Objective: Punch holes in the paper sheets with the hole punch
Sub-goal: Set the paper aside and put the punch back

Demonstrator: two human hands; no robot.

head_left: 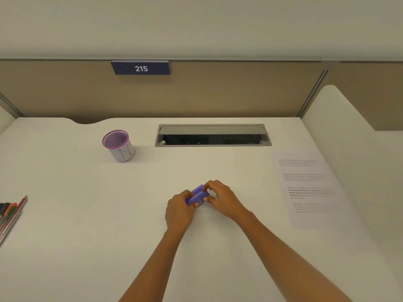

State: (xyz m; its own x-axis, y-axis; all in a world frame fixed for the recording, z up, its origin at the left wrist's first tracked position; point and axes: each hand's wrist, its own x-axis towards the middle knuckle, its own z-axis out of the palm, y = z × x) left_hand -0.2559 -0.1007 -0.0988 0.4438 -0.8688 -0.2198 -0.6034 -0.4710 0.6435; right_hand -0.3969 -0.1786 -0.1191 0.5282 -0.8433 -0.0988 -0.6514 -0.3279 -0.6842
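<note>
Hole punch: the purple hole punch (197,196) is held just above the counter (87,225), between both hands.
Left grip: the left grip (180,209) curls round the punch's near-left end.
Right grip: the right grip (220,198) pinches the far-right end, thumb on the near side and fingers over the top.
Punch axis: its length runs slantwise, from near-left to far-right.
Paper: the printed paper (305,188) lies flat on the counter to the right of the punch, well apart from it. Whether it is one sheet or several cannot be told.
Paper axis: its long side runs away from the person, leaning slightly left at the far end.
Nearer hand: the right grip is on the paper's side, so fetching a sheet probably falls to it while the left keeps the punch.
Cup: a purple-rimmed cup (119,147) stands upright behind and to the left of the punch; nothing shows inside.
Cable tray: an open tray (212,143) sits behind the punch, its dark inside unclear.
Pens: a bundle of pens (11,212) lies far left of the punch.
</note>
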